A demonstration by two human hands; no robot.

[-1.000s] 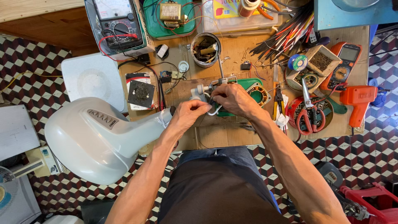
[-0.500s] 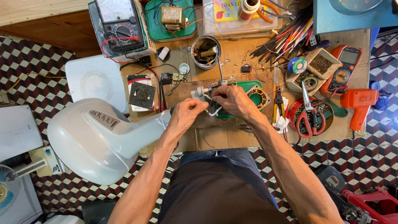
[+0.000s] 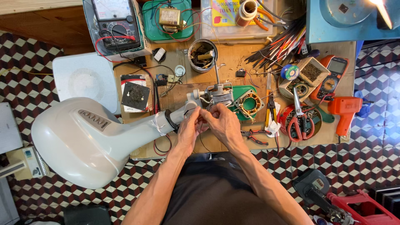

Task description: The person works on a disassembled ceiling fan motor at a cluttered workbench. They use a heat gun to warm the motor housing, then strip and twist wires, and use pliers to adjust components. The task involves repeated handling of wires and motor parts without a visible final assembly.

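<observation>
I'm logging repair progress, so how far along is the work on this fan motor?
Done: the bare metal fan motor sits exposed on the white plastic fan body. In hand: the left hand and right hand pinch thin wires beside it. Left: the green-framed copper stator coil lies apart, and the red-handled pliers lie loose.

One head camera is looking straight down, fairly near, at a cluttered workbench (image 3: 200,146) and checkered floor (image 3: 366,146).
</observation>
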